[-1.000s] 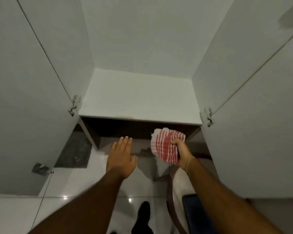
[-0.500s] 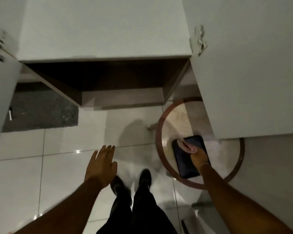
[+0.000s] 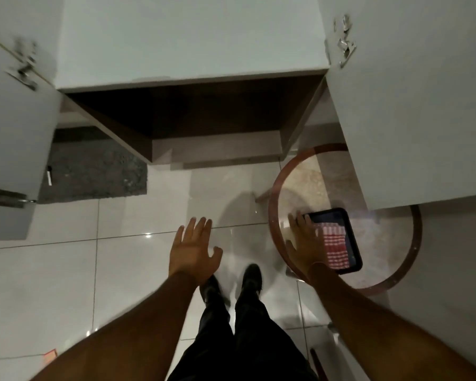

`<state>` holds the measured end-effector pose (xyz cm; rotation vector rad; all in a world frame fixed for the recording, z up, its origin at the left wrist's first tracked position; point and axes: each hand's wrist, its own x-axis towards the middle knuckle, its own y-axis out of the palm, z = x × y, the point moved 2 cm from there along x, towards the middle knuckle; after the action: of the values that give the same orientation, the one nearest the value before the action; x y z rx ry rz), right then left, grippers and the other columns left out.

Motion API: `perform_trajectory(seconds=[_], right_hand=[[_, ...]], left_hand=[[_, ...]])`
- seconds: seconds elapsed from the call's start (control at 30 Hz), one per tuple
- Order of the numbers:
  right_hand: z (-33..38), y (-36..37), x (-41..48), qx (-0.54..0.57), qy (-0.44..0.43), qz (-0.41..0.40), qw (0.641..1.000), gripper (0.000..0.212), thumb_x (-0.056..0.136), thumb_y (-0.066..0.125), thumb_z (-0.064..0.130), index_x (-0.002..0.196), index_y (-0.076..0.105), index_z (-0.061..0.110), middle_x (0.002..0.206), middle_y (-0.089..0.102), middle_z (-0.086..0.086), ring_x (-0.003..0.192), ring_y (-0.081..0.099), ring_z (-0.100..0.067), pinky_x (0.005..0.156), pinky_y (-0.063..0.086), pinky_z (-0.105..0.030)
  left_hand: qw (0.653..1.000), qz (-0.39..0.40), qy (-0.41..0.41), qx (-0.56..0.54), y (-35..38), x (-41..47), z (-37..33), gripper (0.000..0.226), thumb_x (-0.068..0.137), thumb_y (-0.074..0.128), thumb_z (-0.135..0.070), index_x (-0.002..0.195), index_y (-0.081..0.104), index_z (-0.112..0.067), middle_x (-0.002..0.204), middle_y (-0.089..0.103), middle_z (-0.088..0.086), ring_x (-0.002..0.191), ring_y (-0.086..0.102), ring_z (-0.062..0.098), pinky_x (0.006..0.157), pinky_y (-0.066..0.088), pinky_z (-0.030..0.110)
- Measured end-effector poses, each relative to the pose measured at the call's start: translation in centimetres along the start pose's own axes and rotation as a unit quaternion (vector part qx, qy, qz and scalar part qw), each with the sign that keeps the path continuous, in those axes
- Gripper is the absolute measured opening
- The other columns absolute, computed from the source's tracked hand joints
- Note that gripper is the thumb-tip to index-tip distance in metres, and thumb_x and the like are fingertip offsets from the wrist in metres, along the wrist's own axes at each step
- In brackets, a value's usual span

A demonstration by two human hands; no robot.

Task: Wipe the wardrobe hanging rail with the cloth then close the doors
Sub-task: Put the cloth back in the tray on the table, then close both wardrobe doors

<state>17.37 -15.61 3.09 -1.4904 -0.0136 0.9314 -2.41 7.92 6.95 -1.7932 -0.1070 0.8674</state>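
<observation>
- The cloth, red-and-white checked, lies on a dark tablet near the front edge of the round worktop.
- Right hand: grip wide, fingers spread flat just beside the cloth.
- Left hand: grip wide, empty, above the floor.
- Both wardrobe doors stand open.

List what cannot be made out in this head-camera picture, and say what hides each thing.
- Hanging rail: not in the head view at all; it lies beyond the frame's edge.
- Round wood-rimmed table: far part hidden by the white right wardrobe door.
- Dark rectangular tray: partly covered by the red-and-white checked cloth and right hand.
- Left door hinge: motion-blurred.
</observation>
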Motion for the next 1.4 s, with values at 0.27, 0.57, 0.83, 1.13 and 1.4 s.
perform_trajectory(seconds=[0.27, 0.57, 0.83, 1.13, 1.4], right_hand=[[10.7, -13.6, 3.3, -0.017, -0.099, -0.142, 0.985, 0.078, 0.105, 0.048, 0.037, 0.169, 0.004, 0.027, 0.179, -0.006, 0.002, 0.166, -0.002, -0.023, 0.133, 0.009, -0.057], [21.5, -43.0, 2.0, -0.077, -0.153, -0.443, 0.880, 0.081, 0.106, 0.045, 0.046, 0.169, 0.001, 0.022, 0.179, -0.006, -0.002, 0.166, 0.001, -0.026, 0.131, 0.010, -0.058], [29.4, -67.2, -10.1, -0.073, -0.172, -0.653, 0.734, 0.079, 0.102, 0.050, 0.043, 0.168, 0.011, 0.022, 0.178, 0.009, -0.004, 0.165, 0.012, -0.028, 0.130, 0.015, -0.060], [30.6, -75.4, -19.3, -0.076, -0.165, -0.745, 0.642, 0.081, 0.100, 0.053, 0.040, 0.169, 0.012, 0.023, 0.179, 0.008, -0.003, 0.166, 0.008, -0.024, 0.131, 0.012, -0.060], [22.1, -81.8, -33.3, 0.016, -0.104, -0.867, 0.487, 0.067, 0.094, 0.051, 0.035, 0.160, 0.041, 0.028, 0.176, 0.024, -0.005, 0.164, 0.017, -0.028, 0.130, 0.009, -0.057]], left_hand=[[0.990, -0.140, 0.001, 0.010, -12.3, 1.9, -0.4, 0.085, 0.100, 0.028, -0.060, 0.171, 0.002, -0.021, 0.180, -0.007, 0.000, 0.165, -0.012, 0.019, 0.134, -0.003, 0.047], [0.903, -0.429, -0.006, 0.029, -39.9, 0.7, 0.1, 0.083, 0.101, 0.024, -0.056, 0.170, -0.009, -0.023, 0.179, -0.014, 0.001, 0.165, -0.015, 0.020, 0.134, 0.000, 0.050], [0.774, -0.632, 0.020, 0.045, -64.4, -7.8, -1.2, 0.083, 0.100, 0.028, -0.055, 0.171, 0.001, -0.023, 0.181, 0.001, 0.003, 0.167, 0.000, 0.023, 0.133, 0.007, 0.052], [0.691, -0.718, 0.079, 0.037, -73.6, -13.6, -4.7, 0.082, 0.099, 0.034, -0.050, 0.171, 0.005, -0.022, 0.181, 0.006, 0.003, 0.166, 0.004, 0.023, 0.133, 0.010, 0.051], [0.638, -0.699, 0.318, -0.057, -71.3, -14.2, -17.5, 0.083, 0.096, 0.051, -0.041, 0.170, 0.015, -0.027, 0.180, 0.014, -0.002, 0.166, 0.007, 0.017, 0.133, 0.016, 0.047]])
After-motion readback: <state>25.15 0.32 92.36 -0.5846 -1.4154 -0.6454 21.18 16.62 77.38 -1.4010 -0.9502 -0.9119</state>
